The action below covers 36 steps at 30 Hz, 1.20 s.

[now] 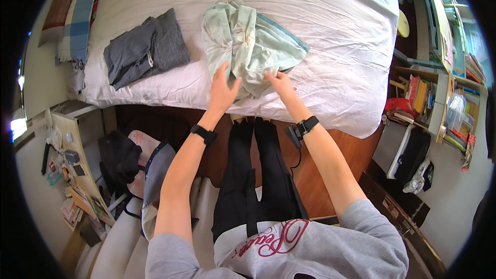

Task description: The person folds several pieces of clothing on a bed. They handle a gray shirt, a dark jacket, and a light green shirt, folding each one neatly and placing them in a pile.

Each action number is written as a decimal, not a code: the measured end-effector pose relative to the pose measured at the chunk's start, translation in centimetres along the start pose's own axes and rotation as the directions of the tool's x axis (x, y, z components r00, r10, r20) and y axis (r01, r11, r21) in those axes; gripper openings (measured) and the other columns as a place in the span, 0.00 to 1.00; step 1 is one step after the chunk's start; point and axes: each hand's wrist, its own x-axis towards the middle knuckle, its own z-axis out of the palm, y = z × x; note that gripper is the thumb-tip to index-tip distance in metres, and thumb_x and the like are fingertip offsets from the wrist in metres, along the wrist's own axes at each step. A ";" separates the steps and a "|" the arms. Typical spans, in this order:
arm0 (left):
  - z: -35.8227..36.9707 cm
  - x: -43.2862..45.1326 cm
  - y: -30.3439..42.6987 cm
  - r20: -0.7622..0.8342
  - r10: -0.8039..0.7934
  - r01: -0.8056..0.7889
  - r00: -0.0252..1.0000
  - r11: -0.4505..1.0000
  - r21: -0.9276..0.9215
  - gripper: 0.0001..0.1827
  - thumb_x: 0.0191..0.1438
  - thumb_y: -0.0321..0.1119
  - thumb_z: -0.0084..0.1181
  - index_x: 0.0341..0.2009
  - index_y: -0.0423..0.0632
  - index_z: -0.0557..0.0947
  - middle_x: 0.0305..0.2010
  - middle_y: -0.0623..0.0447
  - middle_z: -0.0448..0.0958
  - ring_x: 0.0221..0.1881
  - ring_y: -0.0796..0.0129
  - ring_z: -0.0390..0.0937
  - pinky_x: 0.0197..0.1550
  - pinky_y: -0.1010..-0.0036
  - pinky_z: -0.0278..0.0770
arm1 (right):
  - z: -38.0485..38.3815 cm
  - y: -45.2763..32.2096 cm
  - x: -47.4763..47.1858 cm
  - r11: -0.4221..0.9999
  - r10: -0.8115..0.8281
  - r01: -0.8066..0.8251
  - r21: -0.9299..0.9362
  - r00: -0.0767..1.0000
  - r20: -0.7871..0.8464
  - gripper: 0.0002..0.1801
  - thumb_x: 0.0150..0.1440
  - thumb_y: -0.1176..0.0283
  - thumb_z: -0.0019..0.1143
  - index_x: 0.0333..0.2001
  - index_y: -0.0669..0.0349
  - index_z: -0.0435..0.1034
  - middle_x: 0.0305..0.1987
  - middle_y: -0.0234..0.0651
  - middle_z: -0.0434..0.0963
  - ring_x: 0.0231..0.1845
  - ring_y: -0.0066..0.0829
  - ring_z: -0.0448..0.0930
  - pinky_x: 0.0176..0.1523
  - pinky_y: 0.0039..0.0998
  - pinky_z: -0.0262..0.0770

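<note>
A crumpled pale green garment [252, 42] with a darker teal edge lies near the front edge of the bed, on a pinkish-white sheet [341, 42]. At its lower left is my left hand [224, 90], thumb and fingers apart, with no cloth visible between them. My right hand [282, 84] has its fingertips at the garment's lower right edge; whether they pinch the cloth is unclear. To the left on the same sheet rests a folded dark grey garment [147, 48] with a light drawstring. Both wrists wear black straps.
A blue and white checked cloth [79, 23] lies at the bed's left end. Below left, a chair [141, 166] holds clothes beside a cluttered desk [83, 162]. Shelves with books [418, 93] stand at the right. Brown wooden floor [333, 162] shows below the bed edge.
</note>
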 end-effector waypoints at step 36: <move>-12.6 1.7 -0.9 0.533 -0.003 0.016 0.846 1.000 -0.020 0.08 0.37 0.26 0.52 0.27 0.41 0.73 0.26 0.53 0.72 0.31 0.70 0.70 0.37 0.75 0.69 | -10.6 3.4 -6.6 0.932 0.088 0.019 0.361 0.956 -0.279 0.15 0.55 0.68 0.52 0.43 0.67 0.71 0.35 0.29 0.75 0.33 0.17 0.70 0.39 0.20 0.65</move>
